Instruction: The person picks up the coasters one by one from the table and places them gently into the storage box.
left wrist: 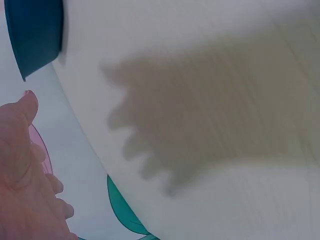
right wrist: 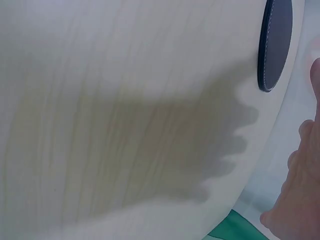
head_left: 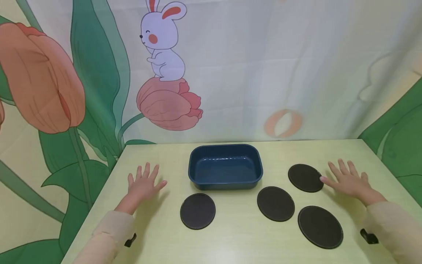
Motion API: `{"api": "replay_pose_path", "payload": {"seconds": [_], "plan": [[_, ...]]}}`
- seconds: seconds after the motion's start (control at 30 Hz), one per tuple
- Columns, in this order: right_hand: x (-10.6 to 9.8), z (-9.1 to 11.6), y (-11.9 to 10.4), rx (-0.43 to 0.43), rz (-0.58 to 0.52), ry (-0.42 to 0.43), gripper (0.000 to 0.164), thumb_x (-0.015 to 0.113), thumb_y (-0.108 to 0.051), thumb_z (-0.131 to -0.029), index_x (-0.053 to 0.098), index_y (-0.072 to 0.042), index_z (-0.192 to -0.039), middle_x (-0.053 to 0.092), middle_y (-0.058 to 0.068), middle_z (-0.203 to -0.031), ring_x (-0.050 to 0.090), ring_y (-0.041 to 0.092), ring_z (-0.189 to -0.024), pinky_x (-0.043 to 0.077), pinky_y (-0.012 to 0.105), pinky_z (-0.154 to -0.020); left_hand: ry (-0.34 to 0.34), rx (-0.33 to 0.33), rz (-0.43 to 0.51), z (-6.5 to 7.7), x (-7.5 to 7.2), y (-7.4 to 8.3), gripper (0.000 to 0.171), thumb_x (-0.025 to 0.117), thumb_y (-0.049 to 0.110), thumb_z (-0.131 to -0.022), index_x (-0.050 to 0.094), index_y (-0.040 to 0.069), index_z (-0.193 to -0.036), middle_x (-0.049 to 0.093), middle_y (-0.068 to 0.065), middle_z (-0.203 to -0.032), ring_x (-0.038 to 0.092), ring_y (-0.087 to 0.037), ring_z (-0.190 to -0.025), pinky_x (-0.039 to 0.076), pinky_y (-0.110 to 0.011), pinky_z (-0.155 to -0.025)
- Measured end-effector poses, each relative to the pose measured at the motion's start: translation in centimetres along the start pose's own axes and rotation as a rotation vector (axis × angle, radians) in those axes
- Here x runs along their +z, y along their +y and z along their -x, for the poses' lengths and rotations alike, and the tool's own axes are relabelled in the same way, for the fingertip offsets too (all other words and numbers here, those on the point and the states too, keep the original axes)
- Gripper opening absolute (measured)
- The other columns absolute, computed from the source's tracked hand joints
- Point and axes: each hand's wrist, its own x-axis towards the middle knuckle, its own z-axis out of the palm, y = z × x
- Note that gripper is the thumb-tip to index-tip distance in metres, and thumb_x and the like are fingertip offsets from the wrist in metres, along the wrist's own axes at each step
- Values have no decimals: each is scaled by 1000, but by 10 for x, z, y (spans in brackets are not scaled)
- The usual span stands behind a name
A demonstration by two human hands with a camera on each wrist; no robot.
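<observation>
My left hand point(head_left: 143, 186) hovers over the left part of the table, fingers spread and holding nothing. On the other side, my right hand point(head_left: 351, 182) is held out the same way, its thumb tip overlapping the edge of a round black coaster point(head_left: 304, 178) in the head view. In the right wrist view that coaster point(right wrist: 278, 45) lies apart from the hand point(right wrist: 300, 185). A dark blue rectangular dish point(head_left: 225, 186) stands at the back middle. Other black coasters lie flat: one point(head_left: 197, 211) in front of the dish, two point(head_left: 276, 204) point(head_left: 320, 227) toward the right.
The pale wooden table point(head_left: 237, 238) ends at the back against a curtain point(head_left: 237, 73) printed with a rabbit and tulips. In the left wrist view, the dish's side point(left wrist: 37, 35) shows at the top left, and the hand's shadow falls on the tabletop.
</observation>
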Motion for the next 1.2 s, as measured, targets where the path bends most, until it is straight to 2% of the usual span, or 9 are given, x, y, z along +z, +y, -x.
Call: {"api": "replay_pose_path", "payload": {"seconds": [0.3, 0.57, 0.83, 1.03, 1.2], "plan": [[-1, -3, -13, -23, 6, 24, 86, 33, -65, -83, -1, -13, -142, -9, 27, -143, -16, 48, -127, -2, 75, -84, 8, 5, -4, -5, -1, 10, 73, 39, 54, -87, 15, 13, -142, 5, -22, -146, -1, -46, -131, -2, -66, -97], [4, -12, -28, -63, 27, 64, 85, 36, -64, -82, 2, -15, -143, -5, 26, -144, -12, 47, -129, 3, 74, -85, -3, 43, 9, -14, 1, 35, 72, 38, 56, -86, 15, 16, -142, 4, -19, -147, -1, -44, -132, -1, -65, -98], [1, -14, -41, -99, 10, 81, 82, 38, -62, -83, 4, -16, -143, -2, 23, -145, -9, 49, -129, 6, 73, -85, 37, 103, 26, -21, 1, 53, 70, 38, 53, -87, 16, 16, -142, 7, -19, -147, 1, -42, -133, 1, -64, -99], [5, -24, -45, -117, -39, 109, 84, 46, -59, -82, 11, -11, -142, 3, 26, -144, 0, 55, -126, 14, 75, -82, 98, 167, 85, -30, 5, 63, 66, 40, 50, -88, 21, 14, -141, 14, -19, -146, 10, -40, -133, 9, -64, -100], [8, -32, -50, -157, -130, 111, 86, 55, -51, -80, 18, -1, -139, 10, 33, -140, 13, 60, -120, 20, 71, -86, 140, 193, 138, -39, 7, 71, 58, 42, 40, -91, 27, 11, -139, 24, -19, -143, 28, -38, -128, 25, -60, -96]]}}
